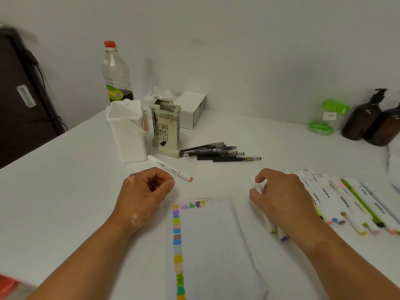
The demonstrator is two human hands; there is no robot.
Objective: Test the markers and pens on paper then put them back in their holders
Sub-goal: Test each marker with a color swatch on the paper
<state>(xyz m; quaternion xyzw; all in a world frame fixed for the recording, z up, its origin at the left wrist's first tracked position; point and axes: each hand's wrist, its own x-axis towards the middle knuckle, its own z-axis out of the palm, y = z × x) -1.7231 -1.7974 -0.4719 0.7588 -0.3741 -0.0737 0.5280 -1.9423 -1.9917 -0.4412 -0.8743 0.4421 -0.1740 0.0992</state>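
Risk of rolling: right hand closing on a white marker in the row of markers, about a dozen, hard to count; a careless pull could send neighbours off the counter. Left hand loosely curled, empty, beside the paper. One marker near two holders. About six pens.

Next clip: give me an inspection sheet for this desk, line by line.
Surface: white table, bare patches.
Job's things: paper with colour swatches; white markers at right; one marker apart; black pens loose; white holder and ceramic holder upright.
Clutter: bottle, white box, green container, brown pump bottles.
Grippers: left hand curled, holding nothing; right hand on markers.
Cables: nothing seen.
Surroundings: grey wall, dark furniture.
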